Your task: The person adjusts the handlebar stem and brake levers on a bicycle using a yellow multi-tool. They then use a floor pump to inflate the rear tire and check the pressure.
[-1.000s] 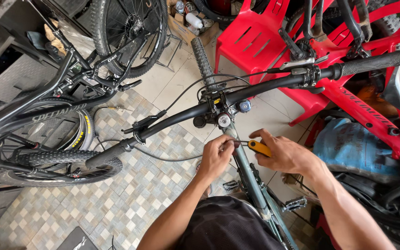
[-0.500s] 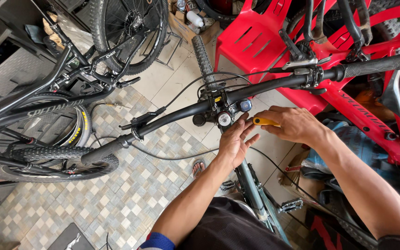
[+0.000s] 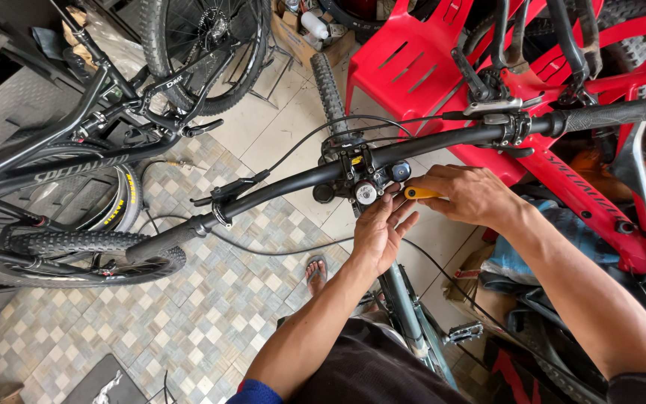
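Observation:
A black bicycle handlebar (image 3: 285, 183) runs across the middle, clamped in a black stem (image 3: 349, 168) with a silver top cap. My left hand (image 3: 379, 232) reaches up from below, its fingertips touching the underside of the stem, fingers apart. My right hand (image 3: 469, 196) grips a yellow-handled tool (image 3: 418, 193) whose tip points at the stem's right side. The bike's green-grey frame tube (image 3: 405, 310) drops between my arms. A brake lever (image 3: 233, 191) sits on the bar's left half, a rubber grip (image 3: 611, 114) on its right end.
A black bicycle (image 3: 61, 168) lies at the left with knobby tyres on the checkered tile floor (image 3: 188, 322). A red plastic chair (image 3: 420, 56) and a red bike frame (image 3: 592, 198) crowd the right. My sandalled foot (image 3: 315, 273) shows below the bar.
Both hands have risen from below the bar to the stem. The yellow-handled tool now points at the stem, and my left hand's fingers touch its underside.

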